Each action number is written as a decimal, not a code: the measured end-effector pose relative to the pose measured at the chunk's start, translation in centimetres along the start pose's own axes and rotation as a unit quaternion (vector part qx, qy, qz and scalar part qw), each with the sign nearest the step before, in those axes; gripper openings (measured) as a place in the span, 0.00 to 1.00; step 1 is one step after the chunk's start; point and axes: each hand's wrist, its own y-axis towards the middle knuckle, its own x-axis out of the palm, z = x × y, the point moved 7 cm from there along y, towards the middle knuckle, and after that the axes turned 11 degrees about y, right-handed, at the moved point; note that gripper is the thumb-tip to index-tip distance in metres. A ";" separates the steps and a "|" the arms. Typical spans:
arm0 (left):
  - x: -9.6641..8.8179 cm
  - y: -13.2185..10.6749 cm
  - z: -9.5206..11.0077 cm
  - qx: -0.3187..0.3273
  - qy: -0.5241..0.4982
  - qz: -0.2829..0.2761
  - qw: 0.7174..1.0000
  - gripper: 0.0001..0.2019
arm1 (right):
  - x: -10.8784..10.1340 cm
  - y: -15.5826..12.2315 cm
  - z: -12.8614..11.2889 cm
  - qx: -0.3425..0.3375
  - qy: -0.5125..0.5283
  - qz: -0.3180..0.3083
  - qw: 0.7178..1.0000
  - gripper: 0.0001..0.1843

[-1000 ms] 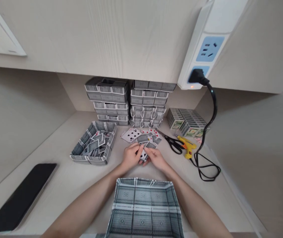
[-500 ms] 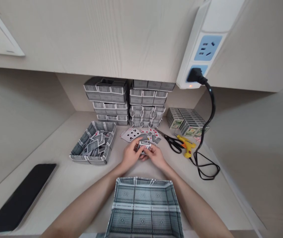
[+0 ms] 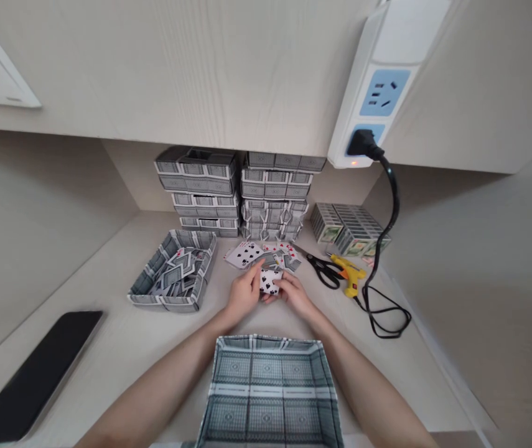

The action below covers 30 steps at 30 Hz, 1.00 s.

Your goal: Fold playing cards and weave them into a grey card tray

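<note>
Pale desktop (image 3: 130, 348) spreads beneath my arms, with an open box of card backs (image 3: 268, 373) nearest me, between my forearms. Just beyond it, my left hand (image 3: 243, 294) and my right hand (image 3: 296, 296) pinch a playing card (image 3: 270, 281) (black pips facing up) at opposite sides. Past that lie loose cards (image 3: 246, 254), with a card-filled box (image 3: 165, 305) leftward, a yellow glue gun (image 3: 351, 274) and black scissors (image 3: 324, 270) rightward, and stacked boxes (image 3: 275, 214) behind.

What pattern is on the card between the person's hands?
The card shows black suit marks on white, best seen in the head view.
</note>
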 end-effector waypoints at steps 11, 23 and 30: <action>-1.2 0.5 1.3 0.035 -0.047 0.032 0.998 0.11 | 1.5 -0.5 -0.4 0.032 0.032 -0.059 0.997 0.15; -0.9 0.2 1.8 0.078 -0.083 0.028 0.993 0.12 | 1.5 -0.8 -0.5 0.077 0.058 -0.042 0.994 0.12; -1.2 -0.2 1.7 0.066 -0.057 0.047 0.995 0.11 | 1.8 -0.8 -0.6 0.088 0.083 -0.035 0.992 0.13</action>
